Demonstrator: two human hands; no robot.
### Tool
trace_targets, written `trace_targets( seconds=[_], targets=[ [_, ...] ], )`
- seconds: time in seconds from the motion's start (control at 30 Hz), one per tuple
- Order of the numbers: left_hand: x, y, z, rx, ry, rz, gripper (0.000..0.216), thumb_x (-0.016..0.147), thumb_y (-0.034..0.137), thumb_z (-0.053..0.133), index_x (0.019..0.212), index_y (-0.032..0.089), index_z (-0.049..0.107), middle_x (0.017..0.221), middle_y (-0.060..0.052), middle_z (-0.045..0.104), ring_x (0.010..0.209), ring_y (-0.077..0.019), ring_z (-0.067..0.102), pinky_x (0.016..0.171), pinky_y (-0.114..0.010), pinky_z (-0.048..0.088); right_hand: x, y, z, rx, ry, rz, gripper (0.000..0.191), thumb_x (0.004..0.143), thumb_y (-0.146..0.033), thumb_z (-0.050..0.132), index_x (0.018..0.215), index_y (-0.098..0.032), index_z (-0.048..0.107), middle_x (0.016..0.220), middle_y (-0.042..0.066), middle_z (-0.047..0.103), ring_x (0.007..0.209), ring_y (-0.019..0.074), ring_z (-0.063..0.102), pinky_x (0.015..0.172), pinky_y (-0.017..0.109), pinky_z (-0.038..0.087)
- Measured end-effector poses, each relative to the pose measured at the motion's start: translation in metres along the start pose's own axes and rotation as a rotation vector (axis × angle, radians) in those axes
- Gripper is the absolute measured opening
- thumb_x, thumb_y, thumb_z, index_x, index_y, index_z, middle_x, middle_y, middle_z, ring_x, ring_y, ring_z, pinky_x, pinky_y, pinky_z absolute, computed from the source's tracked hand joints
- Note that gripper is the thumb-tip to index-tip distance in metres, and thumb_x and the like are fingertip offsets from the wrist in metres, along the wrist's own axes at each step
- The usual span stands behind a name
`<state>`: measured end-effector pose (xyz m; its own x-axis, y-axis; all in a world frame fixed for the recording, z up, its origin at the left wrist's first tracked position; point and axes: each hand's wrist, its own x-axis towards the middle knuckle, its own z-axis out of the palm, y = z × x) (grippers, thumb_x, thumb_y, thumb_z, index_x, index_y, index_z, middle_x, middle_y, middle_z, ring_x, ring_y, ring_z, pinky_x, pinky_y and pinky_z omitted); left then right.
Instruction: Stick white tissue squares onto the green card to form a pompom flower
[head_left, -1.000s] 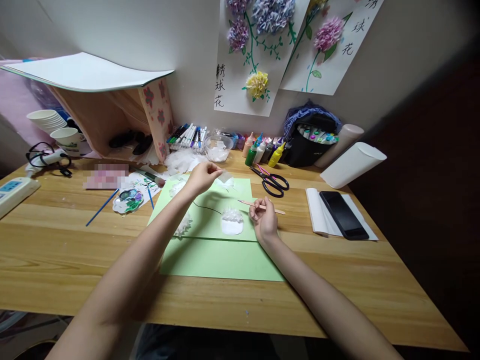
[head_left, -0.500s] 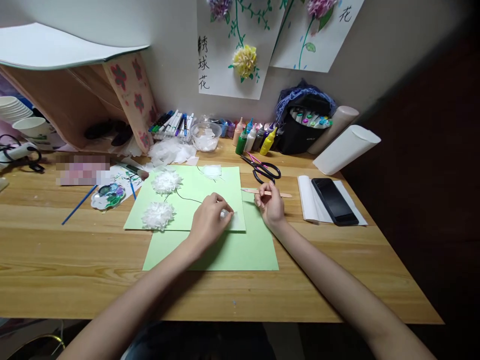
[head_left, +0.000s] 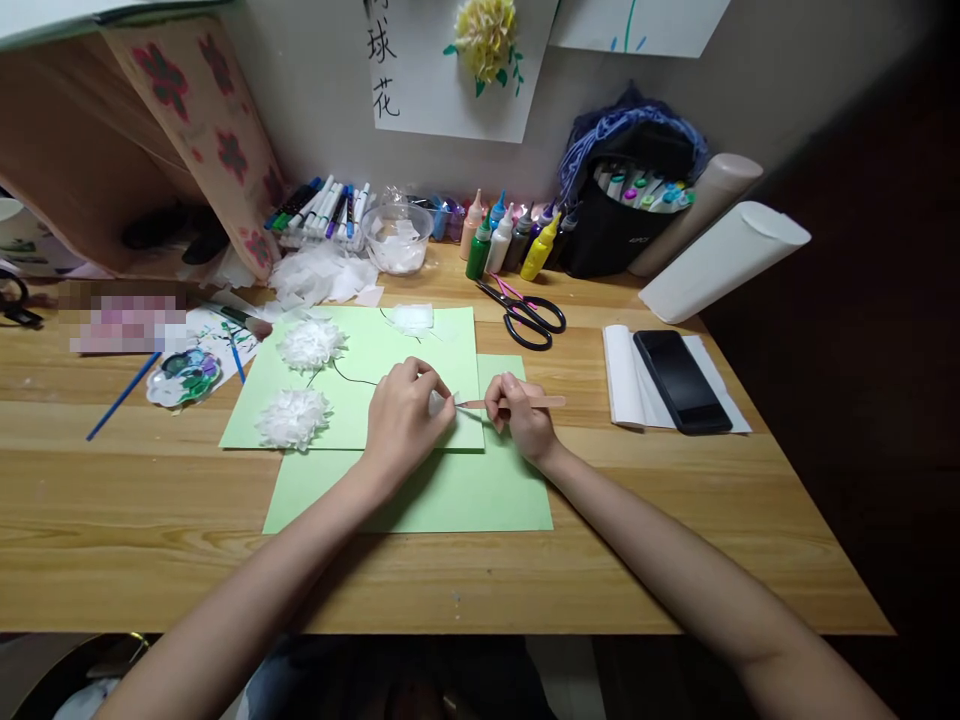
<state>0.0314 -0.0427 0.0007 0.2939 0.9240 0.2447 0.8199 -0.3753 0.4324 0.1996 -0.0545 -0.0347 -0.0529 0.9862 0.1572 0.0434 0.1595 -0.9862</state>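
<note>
My left hand point(head_left: 405, 415) rests on the upper green paper sheet point(head_left: 360, 350), its fingers pinched on a small white tissue piece point(head_left: 437, 402). My right hand point(head_left: 519, 418) grips a thin wooden stick point(head_left: 529, 402) whose tip points left at that tissue piece. Two white tissue flowers point(head_left: 311, 343) point(head_left: 292, 418) lie on the left part of the sheet, joined by a drawn black stem. A loose white tissue piece point(head_left: 412, 318) lies at the sheet's far edge. A second green sheet point(head_left: 450, 495) lies under it, nearer me.
Black scissors point(head_left: 531, 318) lie beyond my right hand. A phone point(head_left: 681, 380) sits on a white notebook at the right. Paint bottles point(head_left: 502, 240), a marker bag point(head_left: 626, 225), a bowl of tissue point(head_left: 395, 238), pens point(head_left: 322, 210), a paint palette point(head_left: 184, 375) and a blue brush point(head_left: 122, 396) line the wooden desk point(head_left: 675, 520).
My left hand came back from the far tissue piece to the near right edge of the sheet. My right hand lowered the stick's tip to the tissue there. The camera tilted down.
</note>
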Motion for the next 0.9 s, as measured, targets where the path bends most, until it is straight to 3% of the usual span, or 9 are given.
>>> trace_targets(
  seconds=[0.33,0.53,0.7,0.9],
  targets=[
    [0.003,0.001,-0.003,-0.066,-0.015,-0.051,0.009,0.081,0.025,0.055,0.085,0.019,0.061,0.093,-0.005,0.058,0.085,-0.0200,0.054,0.072,-0.033,0.044,0.002,-0.004,0.002,-0.034,-0.063,0.031,0.050,0.094,-0.048,0.034,0.058,-0.018,0.052,0.048,-0.003,0.045,0.044,0.0081,0.043,0.046,0.023,0.033],
    [0.007,-0.028,-0.012,-0.013,0.109,-0.122,0.019,0.088,0.018,0.041,0.098,0.019,0.057,0.100,-0.009,0.057,0.098,-0.0236,0.053,0.083,-0.037,0.043,0.004,-0.003,0.003,0.017,-0.053,0.050,0.051,0.093,-0.051,0.035,0.058,-0.018,0.052,0.053,-0.002,0.049,0.044,0.0075,0.045,0.043,0.023,0.033],
    [0.006,-0.051,-0.012,-0.023,0.033,-0.164,0.026,0.084,0.009,0.040,0.103,0.019,0.055,0.107,-0.009,0.060,0.099,-0.0225,0.056,0.082,-0.036,0.045,0.005,-0.002,0.004,0.008,-0.046,0.063,0.051,0.093,-0.052,0.035,0.058,-0.018,0.052,0.051,-0.002,0.049,0.044,0.0077,0.046,0.043,0.023,0.033],
    [0.005,-0.054,-0.011,-0.051,0.023,-0.140,0.024,0.085,0.010,0.041,0.100,0.021,0.057,0.105,-0.006,0.062,0.092,-0.0185,0.059,0.080,-0.032,0.046,0.005,-0.002,0.006,-0.004,-0.085,0.071,0.050,0.093,-0.051,0.035,0.060,-0.019,0.052,0.051,-0.002,0.049,0.045,0.0083,0.047,0.043,0.023,0.033]
  ],
)
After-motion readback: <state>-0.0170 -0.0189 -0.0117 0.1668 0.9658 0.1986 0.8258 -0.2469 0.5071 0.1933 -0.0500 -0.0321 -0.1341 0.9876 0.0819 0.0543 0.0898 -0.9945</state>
